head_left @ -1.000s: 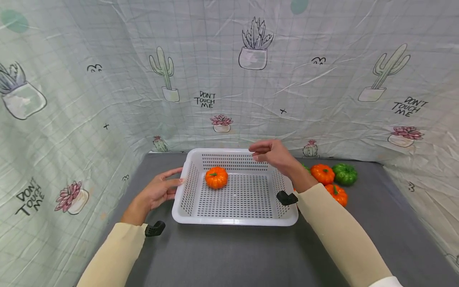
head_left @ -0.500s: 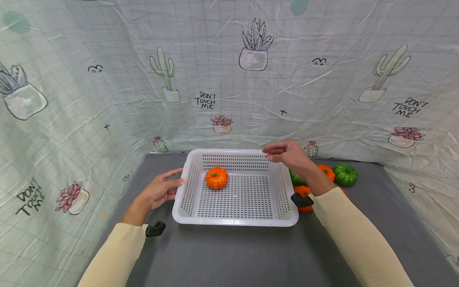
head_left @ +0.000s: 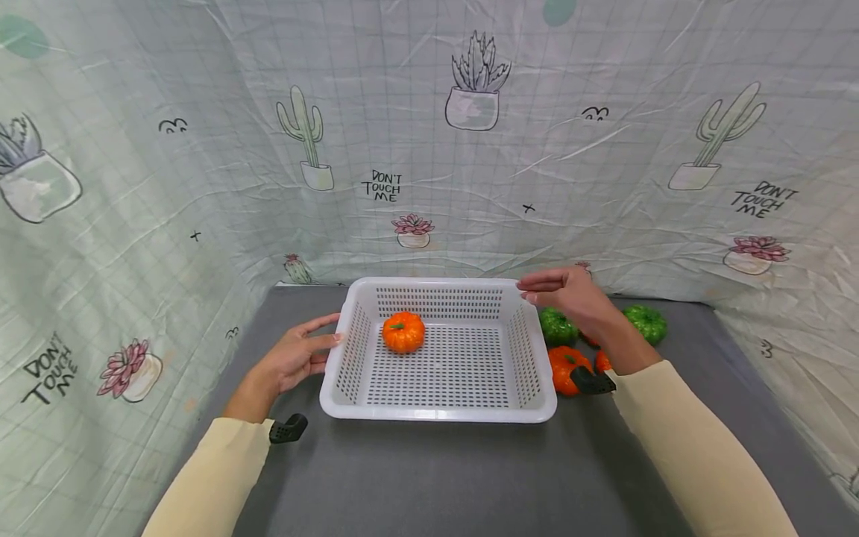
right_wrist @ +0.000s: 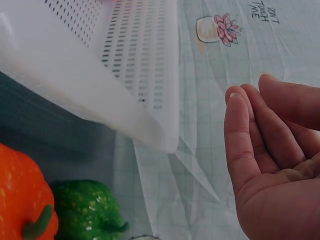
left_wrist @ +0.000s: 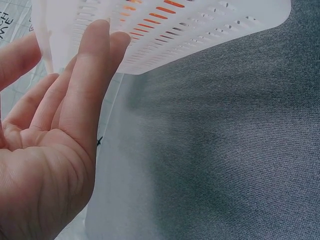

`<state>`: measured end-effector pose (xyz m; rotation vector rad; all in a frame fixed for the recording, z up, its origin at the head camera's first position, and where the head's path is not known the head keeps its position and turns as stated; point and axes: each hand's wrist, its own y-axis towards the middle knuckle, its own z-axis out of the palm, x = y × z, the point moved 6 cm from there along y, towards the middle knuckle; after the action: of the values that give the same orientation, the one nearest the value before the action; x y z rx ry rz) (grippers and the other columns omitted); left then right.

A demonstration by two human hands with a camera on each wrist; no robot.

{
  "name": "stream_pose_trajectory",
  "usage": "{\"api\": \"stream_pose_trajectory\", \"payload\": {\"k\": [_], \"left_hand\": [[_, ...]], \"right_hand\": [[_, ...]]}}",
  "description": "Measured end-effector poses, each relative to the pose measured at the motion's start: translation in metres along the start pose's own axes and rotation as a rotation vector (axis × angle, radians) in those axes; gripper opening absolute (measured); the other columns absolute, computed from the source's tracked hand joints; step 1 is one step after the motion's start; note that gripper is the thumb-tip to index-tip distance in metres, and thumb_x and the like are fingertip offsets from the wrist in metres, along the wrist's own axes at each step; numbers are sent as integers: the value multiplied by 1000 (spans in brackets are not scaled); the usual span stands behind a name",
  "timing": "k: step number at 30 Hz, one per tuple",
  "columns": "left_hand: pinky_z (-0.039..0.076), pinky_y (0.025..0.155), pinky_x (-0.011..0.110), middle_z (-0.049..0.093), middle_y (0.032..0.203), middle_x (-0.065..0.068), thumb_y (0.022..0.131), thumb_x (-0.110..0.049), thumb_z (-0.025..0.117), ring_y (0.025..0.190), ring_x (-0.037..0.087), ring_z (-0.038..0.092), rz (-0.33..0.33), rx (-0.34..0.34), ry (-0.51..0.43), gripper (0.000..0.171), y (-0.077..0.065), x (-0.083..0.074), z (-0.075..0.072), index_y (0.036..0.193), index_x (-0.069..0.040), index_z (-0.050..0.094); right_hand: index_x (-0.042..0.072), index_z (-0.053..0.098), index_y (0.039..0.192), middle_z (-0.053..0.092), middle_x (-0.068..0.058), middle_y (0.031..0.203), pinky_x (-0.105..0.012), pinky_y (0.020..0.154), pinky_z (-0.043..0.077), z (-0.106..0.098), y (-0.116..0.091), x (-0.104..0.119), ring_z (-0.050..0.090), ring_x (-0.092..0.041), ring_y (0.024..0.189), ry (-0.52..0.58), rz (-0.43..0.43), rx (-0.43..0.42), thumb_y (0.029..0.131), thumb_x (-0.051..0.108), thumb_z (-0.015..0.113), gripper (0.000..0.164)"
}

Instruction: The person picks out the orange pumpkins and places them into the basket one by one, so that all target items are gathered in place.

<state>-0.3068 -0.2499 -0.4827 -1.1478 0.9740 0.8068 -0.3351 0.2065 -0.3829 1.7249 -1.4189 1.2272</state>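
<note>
A white perforated plastic basket [head_left: 439, 412] sits on the grey table, with one small orange pumpkin [head_left: 403, 333] inside toward its left. My left hand [head_left: 295, 358] touches the basket's left side with extended fingers; in the left wrist view, the fingers [left_wrist: 90, 75] lie against the slotted wall. Nothing is in my right hand [head_left: 570, 298], which is at the basket's far right corner with relaxed fingers. The right wrist view shows a gap between that hand [right_wrist: 275, 170] and the basket. Under the right forearm are a green pumpkin [head_left: 557, 327] and an orange pumpkin [head_left: 567, 369].
Another green pumpkin [head_left: 646, 324] lies farther right, and more orange ones are partly hidden behind the right wrist. A patterned cloth [head_left: 429, 149] hangs behind the table and along both sides. Grey tabletop [head_left: 429, 477] extends in front of the basket.
My right hand has moved right, from over the basket's back rim to its far right corner, uncovering pumpkins beside the basket. The left hand and the pumpkin inside have stayed put.
</note>
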Motion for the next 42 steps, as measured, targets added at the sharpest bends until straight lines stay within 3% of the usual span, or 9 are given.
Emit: {"api": "stream_pose_trajectory", "payload": {"k": [4, 7, 11, 14, 17, 26, 33, 42], "left_hand": [[65, 82, 39, 76, 113, -3, 100, -15, 71, 97, 21, 79, -2, 7, -3, 77, 0, 0, 0, 165, -16, 30], [65, 82, 39, 76, 113, -3, 101, -15, 71, 97, 21, 79, -8, 9, -6, 77, -1, 1, 0, 165, -16, 29], [65, 82, 39, 75, 113, -3, 101, -15, 71, 97, 21, 79, -5, 12, -8, 77, -1, 0, 0, 166, -16, 28], [65, 82, 39, 76, 113, -4, 101, -15, 70, 97, 21, 79, -3, 15, -10, 77, -1, -1, 0, 166, -16, 29], [65, 82, 39, 75, 113, -4, 101, -15, 70, 97, 21, 79, -6, 17, -11, 77, -1, -1, 1, 166, -16, 29], [65, 82, 39, 76, 113, -3, 101, -15, 70, 97, 21, 79, -7, 17, -12, 77, -1, -1, 0, 166, -16, 28], [65, 83, 40, 75, 114, -3, 100, -16, 72, 98, 21, 79, -6, 15, -6, 78, -1, 1, 0, 165, -17, 29], [65, 83, 39, 75, 113, -5, 100, -18, 72, 97, 21, 79, -7, 15, 6, 78, 0, 1, -1, 166, -17, 28]], "right_hand": [[1, 64, 140, 65, -22, 141, -55, 120, 40, -9, -5, -4, 67, -26, 129, -1, -7, -6, 100, 15, 70, 43], [3, 64, 141, 71, -11, 137, -52, 119, 43, -16, -9, -8, 70, -10, 119, -13, 1, -13, 100, 18, 71, 44], [4, 64, 141, 76, 6, 126, -35, 109, 53, -25, -16, -13, 69, 5, 107, -32, 3, -23, 101, 22, 71, 45], [1, 62, 143, 77, 13, 118, -19, 98, 55, -30, -21, -16, 71, 6, 103, -10, -2, -25, 101, 21, 70, 47], [-1, 60, 143, 76, 20, 112, -13, 93, 53, -35, -25, -20, 72, 6, 102, 9, 5, -35, 101, 21, 71, 49], [0, 60, 143, 74, 27, 107, -11, 90, 53, -49, -38, -33, 69, 10, 104, -15, 22, -73, 100, 21, 71, 49], [-3, 58, 145, 76, 21, 114, -12, 89, 55, -61, -50, -50, 69, 11, 103, -31, 47, -94, 100, 25, 72, 55], [-7, 57, 143, 72, 30, 108, -12, 86, 54, -70, -61, -68, 66, 15, 100, -66, 25, -133, 101, 18, 71, 51]]}}
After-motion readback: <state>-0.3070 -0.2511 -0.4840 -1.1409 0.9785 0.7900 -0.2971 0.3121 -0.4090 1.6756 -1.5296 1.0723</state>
